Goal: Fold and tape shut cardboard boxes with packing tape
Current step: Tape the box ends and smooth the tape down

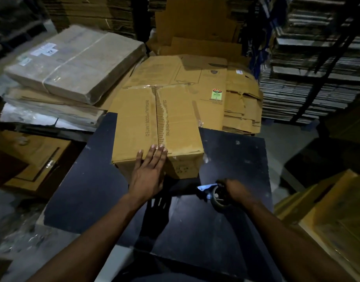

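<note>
A brown cardboard box (pixel 175 123) stands on a dark tabletop (pixel 236 159), its top flaps closed with a taped seam running down the middle. My left hand (pixel 148 171) lies flat with straight fingers on the box's near edge, fingertips at the end of the seam. My right hand (pixel 236 192) grips a tape dispenser (pixel 215 195) with a roll of packing tape, just above the tabletop, to the right of and below the box's near face. The dispenser is blurred.
A wrapped bundle of flat cartons (pixel 73 62) lies at the left on other stacks. Flattened boxes (pixel 242 102) lie behind the box on the right. Tall stacks of cardboard sheets (pixel 309 68) fill the right, and yellow boxes (pixel 327 220) stand at the near right.
</note>
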The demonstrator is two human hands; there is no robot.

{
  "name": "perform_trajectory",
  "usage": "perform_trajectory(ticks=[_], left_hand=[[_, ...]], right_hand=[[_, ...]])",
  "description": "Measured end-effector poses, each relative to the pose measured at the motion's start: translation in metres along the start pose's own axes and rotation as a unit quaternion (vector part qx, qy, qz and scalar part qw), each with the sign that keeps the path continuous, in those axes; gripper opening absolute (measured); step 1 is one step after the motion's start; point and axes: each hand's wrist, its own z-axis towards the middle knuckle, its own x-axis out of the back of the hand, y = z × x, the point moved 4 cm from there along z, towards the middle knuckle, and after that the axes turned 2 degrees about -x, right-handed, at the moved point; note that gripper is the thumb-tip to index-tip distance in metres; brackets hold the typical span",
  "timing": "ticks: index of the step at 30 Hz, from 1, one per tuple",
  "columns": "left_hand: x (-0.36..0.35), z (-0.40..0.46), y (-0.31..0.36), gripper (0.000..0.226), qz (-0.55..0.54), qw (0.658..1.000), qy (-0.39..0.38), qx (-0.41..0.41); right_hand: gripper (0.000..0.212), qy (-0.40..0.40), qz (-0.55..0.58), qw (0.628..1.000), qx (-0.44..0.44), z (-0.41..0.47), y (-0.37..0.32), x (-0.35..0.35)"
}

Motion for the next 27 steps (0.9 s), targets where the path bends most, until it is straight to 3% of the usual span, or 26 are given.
perform_trajectory(ticks=[2, 5, 9, 11, 13, 15, 17, 20, 25, 27], left_hand=[[0.008, -0.003, 0.003, 0.090, -0.019, 1.000, 0.010, 0.011], [0.015, -0.022, 0.017, 0.072, -0.125, 0.990, 0.062, 0.034], [0.006, -0.064, 0.035, 0.054, -0.318, 0.928, 0.040, 0.187], [-0.005, -0.085, 0.042, 0.042, -0.418, 0.855, -0.015, 0.306], [-0.015, -0.107, 0.055, 0.020, -0.556, 0.727, -0.053, 0.399], [-0.017, -0.125, 0.067, 0.013, -0.640, 0.614, -0.089, 0.453], [-0.007, -0.136, 0.075, 0.018, -0.686, 0.551, -0.139, 0.455], [0.011, -0.140, 0.071, 0.017, -0.716, 0.550, -0.149, 0.404], [0.044, -0.143, 0.035, 0.028, -0.773, 0.517, -0.086, 0.359], [0.053, -0.142, 0.013, 0.035, -0.775, 0.520, -0.045, 0.355]], right_hand=[[0.033, 0.033, -0.012, 0.999, -0.001, 0.001, -0.007, 0.000], [0.027, 0.036, -0.012, 0.999, 0.019, -0.008, -0.013, -0.009], [0.023, 0.057, 0.018, 0.998, 0.001, -0.047, -0.024, -0.017], [0.022, 0.083, 0.060, 0.995, -0.005, -0.075, -0.034, -0.009], [0.021, 0.108, 0.120, 0.987, 0.015, -0.103, -0.048, 0.003], [0.020, 0.124, 0.186, 0.974, 0.028, -0.132, -0.069, 0.020], [0.021, 0.132, 0.253, 0.957, 0.044, -0.158, -0.097, 0.039], [0.020, 0.153, 0.300, 0.938, 0.079, -0.185, -0.140, 0.060], [0.018, 0.166, 0.293, 0.933, 0.130, -0.191, -0.200, 0.080], [0.019, 0.164, 0.299, 0.928, 0.149, -0.189, -0.223, 0.088]])
